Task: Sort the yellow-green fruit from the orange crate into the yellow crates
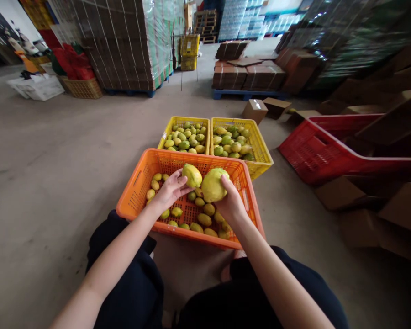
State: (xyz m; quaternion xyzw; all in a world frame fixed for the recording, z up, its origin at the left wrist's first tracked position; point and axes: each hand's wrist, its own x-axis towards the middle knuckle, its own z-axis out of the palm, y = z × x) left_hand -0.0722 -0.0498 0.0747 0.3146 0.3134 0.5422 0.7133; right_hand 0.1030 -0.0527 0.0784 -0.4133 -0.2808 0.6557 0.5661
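Observation:
My left hand [174, 187] is closed around a yellow-green lemon [192, 175], gripping it from its left side. A bigger lemon [213, 185], greenish on top, is in my right hand [230, 201], with the thumb along its right side. The two fruits are held close together above an orange crate [132, 208]. Inside that crate, several lemons [204, 219] lie along the left, front and right, with the slotted floor showing between them. My forearms hide part of the crate's contents.
Directly behind the orange crate stand two yellow crates [265, 157] of yellow-green fruit. A red crate [304, 146] and cardboard boxes [345, 192] crowd the right side. Farther back are flattened cartons on a blue pallet [246, 94] and a tall wrapped stack [119, 45].

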